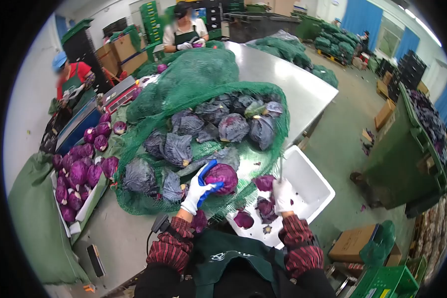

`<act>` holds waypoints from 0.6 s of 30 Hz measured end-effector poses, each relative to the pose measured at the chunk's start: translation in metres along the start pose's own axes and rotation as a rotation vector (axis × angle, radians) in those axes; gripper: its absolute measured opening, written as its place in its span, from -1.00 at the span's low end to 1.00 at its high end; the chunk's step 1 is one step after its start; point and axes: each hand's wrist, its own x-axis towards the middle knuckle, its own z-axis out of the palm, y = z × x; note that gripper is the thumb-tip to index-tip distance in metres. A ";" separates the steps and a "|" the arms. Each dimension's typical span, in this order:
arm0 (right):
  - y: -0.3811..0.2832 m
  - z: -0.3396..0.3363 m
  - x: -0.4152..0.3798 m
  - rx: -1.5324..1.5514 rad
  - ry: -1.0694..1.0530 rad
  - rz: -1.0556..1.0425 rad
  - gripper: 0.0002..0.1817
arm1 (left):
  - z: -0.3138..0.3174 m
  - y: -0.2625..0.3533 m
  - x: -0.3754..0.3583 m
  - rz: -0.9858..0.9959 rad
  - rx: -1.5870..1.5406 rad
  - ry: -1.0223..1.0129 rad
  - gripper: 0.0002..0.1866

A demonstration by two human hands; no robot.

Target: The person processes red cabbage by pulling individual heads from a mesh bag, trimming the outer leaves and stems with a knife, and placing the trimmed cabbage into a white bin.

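Observation:
My left hand (198, 191), in a white and blue glove, is closed around the side of a peeled red cabbage (222, 179). It is at the near edge of an open green mesh sack (203, 92), where several untrimmed red cabbages (233, 127) with dull outer leaves lie. My right hand (283, 196), white-gloved, grips a knife (281, 168) whose thin blade points away from me; its handle is hidden in the fist. Below that hand is a white foam box (317, 191) with loose purple leaves (265, 208) in it.
Peeled cabbages (79, 171) fill a box on the left. A phone-like object (96, 260) lies on the metal table (283, 74). A green bin (400, 149) of leaves stands right. Two people (186, 32) (74, 82) work across the table and at left.

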 end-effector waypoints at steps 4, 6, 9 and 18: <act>-0.022 -0.026 -0.022 0.024 0.128 -0.055 -0.76 | -0.006 -0.010 -0.006 -0.160 -0.792 0.127 -0.38; -0.039 -0.021 -0.021 0.097 0.123 -0.153 -0.69 | -0.009 0.004 -0.007 -0.266 -1.225 0.038 -0.35; -0.077 0.006 -0.023 0.177 0.071 -0.466 -0.64 | -0.023 0.041 -0.009 -0.184 -1.382 -0.035 -0.28; -0.083 0.105 -0.052 0.047 -0.284 -0.376 -0.49 | -0.222 0.137 -0.028 0.320 -1.152 0.311 -0.27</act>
